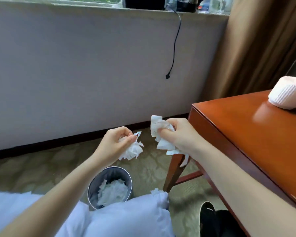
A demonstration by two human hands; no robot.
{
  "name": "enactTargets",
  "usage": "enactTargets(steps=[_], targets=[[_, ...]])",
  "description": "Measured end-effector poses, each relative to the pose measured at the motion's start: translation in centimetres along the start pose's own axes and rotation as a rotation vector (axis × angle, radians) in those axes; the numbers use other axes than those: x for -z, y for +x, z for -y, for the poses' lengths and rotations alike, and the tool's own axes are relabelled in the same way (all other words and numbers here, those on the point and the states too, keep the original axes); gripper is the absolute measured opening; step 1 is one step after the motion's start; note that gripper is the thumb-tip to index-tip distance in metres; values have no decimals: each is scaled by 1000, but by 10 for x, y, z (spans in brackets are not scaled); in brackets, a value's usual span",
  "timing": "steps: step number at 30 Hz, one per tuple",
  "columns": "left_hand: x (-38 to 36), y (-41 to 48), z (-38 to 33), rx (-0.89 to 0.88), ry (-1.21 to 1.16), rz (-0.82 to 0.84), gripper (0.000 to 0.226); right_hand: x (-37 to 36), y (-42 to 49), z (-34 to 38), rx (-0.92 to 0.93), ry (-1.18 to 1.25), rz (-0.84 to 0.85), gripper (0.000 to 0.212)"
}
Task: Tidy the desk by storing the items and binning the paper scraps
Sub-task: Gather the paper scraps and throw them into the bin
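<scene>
Sweeping across from the biggest thing down: a pale wall (92, 65) fills the far side, and a black cable (175, 45) dangles down it from the window ledge. On the right stands the red-brown desk (237, 134), its left corner jutting toward the hands, with a white ribbed roll (287, 94) sitting at its far right edge. Patterned carpet (41, 168) runs along the floor. Pale fabric (126, 219) spreads across the near edge; it looks like the person's lap, though the view there is too soft to be sure.

Now the bin (101, 177): round, grey, upright on the carpet with its mouth facing up, and already holding a heap of binned scraps (113, 190). One stray scrap (156, 191) rests on the fabric just right of the bin.

And the hands! The left hand (113, 139) has its fingers curled round a bundle of torn paper, the left scraps (133, 151) spilling out below the fingertips. The right hand (179, 134) clutches a bigger crumpled wad, the right scraps (161, 142), just beside the desk corner. The two bundles hang close together but apart.

Here is what the drop turns on: the bin lies below and nearer than both hands, a little to the left. The left hand is the closer one, almost in line with the rim; the right hand hangs off to the right of it. Both would need to come in and down before letting go, or paper lands on carpet.
</scene>
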State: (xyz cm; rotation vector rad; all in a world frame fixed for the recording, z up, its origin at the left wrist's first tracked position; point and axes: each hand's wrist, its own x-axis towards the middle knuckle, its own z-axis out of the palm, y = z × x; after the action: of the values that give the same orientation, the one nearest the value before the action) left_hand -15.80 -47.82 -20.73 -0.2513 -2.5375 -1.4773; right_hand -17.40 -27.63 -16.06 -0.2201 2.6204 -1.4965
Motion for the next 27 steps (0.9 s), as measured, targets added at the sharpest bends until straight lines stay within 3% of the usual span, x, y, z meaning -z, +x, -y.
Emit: enactTargets(steps=[14,17,23,27], targets=[[-15,-5,203,643,-150,-131,25,-170,87,-102,-331,-13,297,22],[-31,-8,240,752,-159,-117,23,-202,100,-127,-392,-20,306,16],[-42,-7,301,904,-172,-194,27,-260,119,-172,-520,22,322,29],[-52,-4,332,929,-104,-131,22,-290,134,-193,-574,37,233,24]])
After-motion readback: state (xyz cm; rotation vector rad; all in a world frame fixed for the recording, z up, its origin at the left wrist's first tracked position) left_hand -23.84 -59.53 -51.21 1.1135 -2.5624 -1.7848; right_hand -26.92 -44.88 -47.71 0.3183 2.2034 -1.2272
